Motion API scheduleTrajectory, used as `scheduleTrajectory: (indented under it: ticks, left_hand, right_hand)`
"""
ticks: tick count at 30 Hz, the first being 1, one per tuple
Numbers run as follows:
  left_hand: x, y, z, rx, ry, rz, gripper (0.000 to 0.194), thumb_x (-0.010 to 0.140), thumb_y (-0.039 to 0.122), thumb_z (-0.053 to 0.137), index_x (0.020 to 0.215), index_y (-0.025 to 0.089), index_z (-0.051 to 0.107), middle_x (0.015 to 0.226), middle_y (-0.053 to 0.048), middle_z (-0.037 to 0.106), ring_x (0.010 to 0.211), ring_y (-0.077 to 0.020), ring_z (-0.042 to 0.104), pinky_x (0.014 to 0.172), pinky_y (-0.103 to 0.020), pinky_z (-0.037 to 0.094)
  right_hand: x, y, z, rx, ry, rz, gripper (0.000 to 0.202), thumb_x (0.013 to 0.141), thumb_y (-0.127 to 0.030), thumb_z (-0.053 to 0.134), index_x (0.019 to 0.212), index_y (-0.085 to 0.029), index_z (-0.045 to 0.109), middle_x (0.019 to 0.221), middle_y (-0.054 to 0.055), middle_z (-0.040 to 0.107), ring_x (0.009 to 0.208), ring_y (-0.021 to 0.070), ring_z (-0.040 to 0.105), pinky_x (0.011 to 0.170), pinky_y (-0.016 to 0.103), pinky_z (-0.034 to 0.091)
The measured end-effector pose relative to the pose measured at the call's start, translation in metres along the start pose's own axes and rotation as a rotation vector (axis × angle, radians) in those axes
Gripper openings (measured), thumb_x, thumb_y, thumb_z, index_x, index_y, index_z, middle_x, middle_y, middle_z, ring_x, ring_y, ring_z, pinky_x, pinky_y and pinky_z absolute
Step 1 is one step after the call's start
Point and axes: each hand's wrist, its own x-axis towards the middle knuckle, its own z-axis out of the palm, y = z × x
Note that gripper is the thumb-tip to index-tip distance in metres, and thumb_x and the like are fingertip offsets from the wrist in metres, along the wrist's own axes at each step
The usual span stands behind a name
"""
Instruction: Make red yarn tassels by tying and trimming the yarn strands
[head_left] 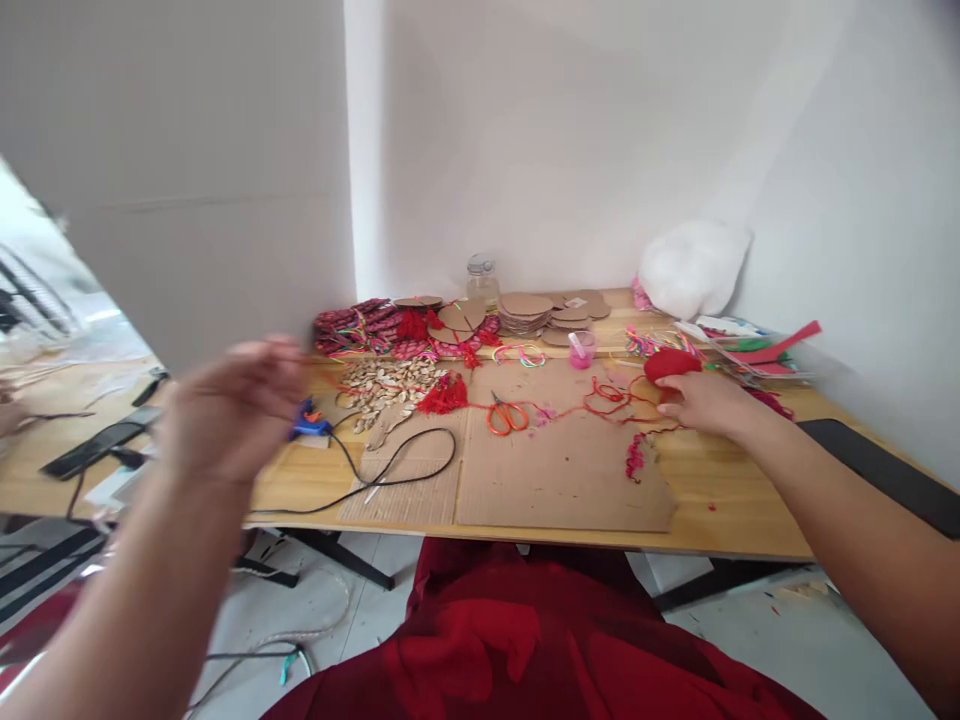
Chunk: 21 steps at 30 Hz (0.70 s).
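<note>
My left hand is raised over the left part of the table, blurred, its fingers pinched together. A faint strand of red yarn runs from the fingertips towards the seed-like pieces. At the right, my right hand grips a red yarn ball, fingers partly hidden. Loose red yarn trails from the ball across the cardboard sheet. Orange-handled scissors lie on this sheet, near a red tassel.
Flat pale pieces lie in a heap beside a blue glue gun with a looping black cord. Behind are cardboard discs, a glass jar, a pink cup and a white bag. A black tablet-like slab lies right.
</note>
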Motion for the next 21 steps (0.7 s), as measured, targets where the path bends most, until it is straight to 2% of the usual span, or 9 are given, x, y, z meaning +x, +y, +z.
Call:
scheduleTrajectory:
  ticks: [2, 4, 6, 8, 10, 12, 16, 18, 21]
  left_hand:
    - [-0.007, -0.034, 0.012, 0.077, -0.084, -0.138, 0.022, 0.083, 0.000, 0.054, 0.068, 0.011, 0.065, 0.072, -0.003, 0.073, 0.063, -0.0069, 0.067, 0.061, -0.013, 0.057]
    - [-0.014, -0.069, 0.030, 0.099, -0.271, -0.276, 0.011, 0.075, 0.004, 0.068, 0.066, 0.010, 0.067, 0.081, -0.007, 0.075, 0.067, -0.0105, 0.069, 0.065, -0.017, 0.058]
    - [-0.020, -0.093, 0.046, 0.082, -0.379, -0.330, 0.008, 0.070, 0.009, 0.076, 0.067, 0.010, 0.068, 0.083, -0.008, 0.075, 0.067, -0.0114, 0.070, 0.065, -0.019, 0.058]
    - [-0.024, -0.105, 0.055, 0.074, -0.453, -0.328, 0.009, 0.070, 0.013, 0.079, 0.069, 0.010, 0.070, 0.081, -0.007, 0.074, 0.067, -0.0118, 0.070, 0.067, -0.020, 0.058]
    - [-0.026, -0.106, 0.055, 0.078, -0.480, -0.300, 0.009, 0.072, 0.014, 0.079, 0.070, 0.011, 0.071, 0.085, -0.006, 0.074, 0.069, -0.0113, 0.070, 0.068, -0.020, 0.057]
    - [-0.026, -0.104, 0.050, 0.113, -0.465, -0.284, 0.009, 0.072, 0.016, 0.080, 0.072, 0.012, 0.071, 0.092, -0.006, 0.074, 0.072, -0.0116, 0.071, 0.066, -0.019, 0.057]
    - [-0.031, -0.103, 0.040, 0.195, -0.446, -0.390, 0.015, 0.073, 0.024, 0.082, 0.077, 0.013, 0.071, 0.076, -0.004, 0.072, 0.064, -0.0142, 0.071, 0.053, -0.019, 0.053]
    - [-0.036, -0.105, 0.040, 0.141, -0.467, -0.454, 0.017, 0.074, 0.026, 0.081, 0.078, 0.014, 0.069, 0.069, -0.003, 0.071, 0.061, -0.0158, 0.071, 0.052, -0.020, 0.054]
    - [-0.043, -0.108, 0.046, 0.003, -0.483, -0.474, 0.016, 0.077, 0.027, 0.078, 0.081, 0.015, 0.068, 0.081, -0.005, 0.076, 0.073, -0.0219, 0.076, 0.061, -0.026, 0.060]
  right_hand:
    - [-0.006, -0.054, 0.001, 0.178, -0.015, -0.112, 0.044, 0.073, -0.038, 0.073, 0.113, -0.020, 0.073, 0.123, 0.014, 0.069, 0.116, 0.0377, 0.061, 0.089, 0.046, 0.051]
    - [-0.022, -0.115, 0.003, 0.657, -0.145, -0.227, 0.052, 0.085, -0.045, 0.065, 0.133, -0.026, 0.060, 0.142, 0.010, 0.057, 0.124, 0.0312, 0.057, 0.083, 0.039, 0.055]
    - [-0.041, -0.168, 0.009, 1.046, -0.316, -0.293, 0.057, 0.088, -0.053, 0.062, 0.138, -0.027, 0.054, 0.147, 0.010, 0.051, 0.122, 0.0280, 0.058, 0.074, 0.033, 0.057]
    - [-0.058, -0.202, 0.016, 1.232, -0.489, -0.294, 0.063, 0.087, -0.057, 0.063, 0.139, -0.024, 0.051, 0.136, 0.013, 0.057, 0.104, 0.0231, 0.065, 0.065, 0.029, 0.055]
    - [-0.068, -0.214, 0.022, 1.225, -0.621, -0.274, 0.062, 0.086, -0.055, 0.068, 0.135, -0.021, 0.055, 0.103, 0.009, 0.068, 0.074, 0.0155, 0.063, 0.052, 0.024, 0.045]
    - [-0.069, -0.209, 0.023, 1.107, -0.613, -0.276, 0.046, 0.086, -0.051, 0.070, 0.119, -0.019, 0.066, 0.080, 0.003, 0.065, 0.059, 0.0108, 0.053, 0.049, 0.022, 0.038]
    - [-0.056, -0.187, 0.022, 0.904, -0.340, -0.399, 0.030, 0.089, -0.047, 0.067, 0.084, -0.017, 0.074, 0.072, 0.002, 0.063, 0.065, 0.0119, 0.052, 0.058, 0.025, 0.040]
    - [-0.050, -0.182, 0.024, 0.890, -0.245, -0.442, 0.030, 0.089, -0.047, 0.066, 0.085, -0.018, 0.073, 0.070, 0.001, 0.062, 0.063, 0.0121, 0.051, 0.058, 0.025, 0.039]
    - [-0.049, -0.180, 0.037, 0.949, -0.243, -0.427, 0.033, 0.091, -0.049, 0.064, 0.085, -0.018, 0.071, 0.067, -0.001, 0.057, 0.059, 0.0110, 0.046, 0.054, 0.025, 0.035]
